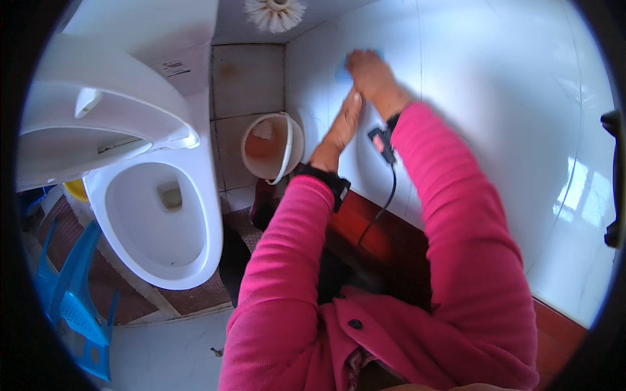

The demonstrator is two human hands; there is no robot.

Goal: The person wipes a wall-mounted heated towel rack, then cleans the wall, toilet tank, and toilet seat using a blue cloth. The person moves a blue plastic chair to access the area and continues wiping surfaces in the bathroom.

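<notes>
My right hand (372, 76) presses a blue cloth or sponge (343, 73) flat against the white tiled wall (469, 73). Most of the blue thing is covered by the fingers. Just below it, my left hand (346, 117) reaches up with its fingertips close to the right hand; whether they touch the wall or the hand is hard to tell, and its inner side is hidden. Both wrists wear black bands, and a black cable (392, 190) hangs from the right one. Beneath the hands stands a white bucket (296, 146) with reddish-brown liquid and a pale lump inside.
A white toilet (210, 244) with its lid (122, 73) raised stands at left. Beyond it a blue plastic stool (73, 298) lies tipped on the floor. A toilet brush (276, 14) hangs at the top. A dark red band (357, 215) runs along the wall's base.
</notes>
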